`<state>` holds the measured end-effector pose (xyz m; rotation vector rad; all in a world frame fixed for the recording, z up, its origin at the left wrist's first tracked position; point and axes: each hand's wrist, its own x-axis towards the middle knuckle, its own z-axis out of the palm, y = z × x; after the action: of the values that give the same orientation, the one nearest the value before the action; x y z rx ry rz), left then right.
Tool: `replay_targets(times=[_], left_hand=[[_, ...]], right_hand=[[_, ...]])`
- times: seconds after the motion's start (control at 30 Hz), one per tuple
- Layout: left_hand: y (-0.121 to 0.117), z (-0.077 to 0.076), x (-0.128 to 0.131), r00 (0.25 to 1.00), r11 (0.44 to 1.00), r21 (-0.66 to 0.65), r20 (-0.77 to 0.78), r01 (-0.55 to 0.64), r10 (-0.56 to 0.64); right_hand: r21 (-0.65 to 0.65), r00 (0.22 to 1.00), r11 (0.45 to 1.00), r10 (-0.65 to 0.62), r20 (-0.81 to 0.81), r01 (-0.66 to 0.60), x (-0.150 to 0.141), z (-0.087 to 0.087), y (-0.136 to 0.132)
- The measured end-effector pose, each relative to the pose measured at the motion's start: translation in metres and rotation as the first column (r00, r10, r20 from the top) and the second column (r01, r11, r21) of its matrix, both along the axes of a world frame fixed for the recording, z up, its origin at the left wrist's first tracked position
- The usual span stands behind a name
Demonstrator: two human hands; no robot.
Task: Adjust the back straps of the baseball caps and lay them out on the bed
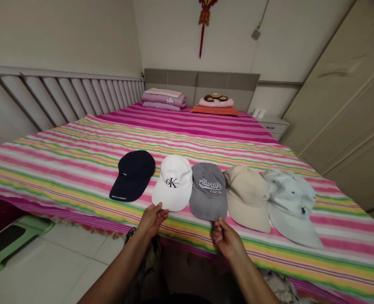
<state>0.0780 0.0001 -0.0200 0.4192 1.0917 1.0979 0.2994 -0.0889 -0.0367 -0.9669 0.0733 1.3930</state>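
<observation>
Several caps lie side by side on the striped bed cover. My left hand (pixel 152 218) pinches the front edge of the brim of a white cap (pixel 172 181) with black "CK" lettering. At the brim of the grey cap (pixel 208 192), marked "Always", my right hand (pixel 226 237) is closed with thumb and finger on the edge. A dark navy cap (pixel 132 175) sits apart on the left, its brim angled toward the lower left. Right of the grey one lie a beige cap (pixel 247 198) and a pale grey-blue cap (pixel 291 207) with a small dark logo, their edges touching or overlapping.
Striped bedding (pixel 63 156) spreads across the bed. Folded purple bedding (pixel 164 100) and an orange pillow (pixel 215 110) are by the headboard (pixel 180 80). A green plastic stool (pixel 18 236) stands at lower left, a white nightstand (pixel 274 126) at back right, and a railing (pixel 72 97) along the left.
</observation>
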Motion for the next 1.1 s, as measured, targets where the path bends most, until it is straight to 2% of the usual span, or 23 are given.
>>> replay_targets(times=[0.17, 0.3, 0.37, 0.43, 0.5, 0.6, 0.7, 0.8, 1.1], left_hand=[[-0.003, 0.002, 0.004, 0.999, 0.999, -0.016, -0.018, 0.041, -0.041], [-0.004, 0.003, -0.017, 0.971, 0.983, -0.007, -0.152, 0.184, -0.183], [-0.002, 0.003, -0.034, 0.970, 0.994, 0.024, -0.225, 0.103, -0.095], [0.001, 0.004, -0.051, 0.967, 0.992, 0.049, -0.220, -0.117, 0.125], [0.006, 0.007, -0.066, 0.930, 0.946, 0.062, -0.170, -0.319, 0.325], [0.017, 0.014, -0.081, 0.874, 0.880, 0.089, -0.103, -0.467, 0.475], [0.028, 0.019, -0.084, 0.864, 0.868, 0.086, -0.083, -0.490, 0.496], [0.032, 0.017, -0.080, 0.869, 0.871, 0.099, -0.079, -0.482, 0.489], [0.020, 0.010, -0.060, 0.897, 0.898, 0.121, -0.087, -0.423, 0.434]], right_hand=[[0.022, 1.000, 1.000, -0.010, 0.020, 0.009, 0.002, -0.004, -0.003], [0.004, 1.000, 1.000, 0.015, 0.011, -0.015, 0.004, -0.004, -0.007], [-0.005, 0.999, 0.999, 0.046, 0.000, -0.046, 0.006, -0.004, -0.012], [-0.006, 0.997, 0.997, 0.074, -0.010, -0.074, 0.009, -0.004, -0.016], [-0.004, 0.996, 0.996, 0.088, -0.017, -0.088, 0.010, -0.003, -0.020], [-0.005, 0.995, 0.996, 0.092, -0.028, -0.092, 0.010, -0.003, -0.021], [-0.011, 0.996, 0.997, 0.079, -0.036, -0.079, 0.008, -0.002, -0.021], [-0.019, 0.997, 0.998, 0.060, -0.041, -0.061, 0.007, -0.001, -0.020], [-0.062, 0.999, 0.998, 0.011, -0.049, -0.014, 0.004, 0.005, -0.016]])
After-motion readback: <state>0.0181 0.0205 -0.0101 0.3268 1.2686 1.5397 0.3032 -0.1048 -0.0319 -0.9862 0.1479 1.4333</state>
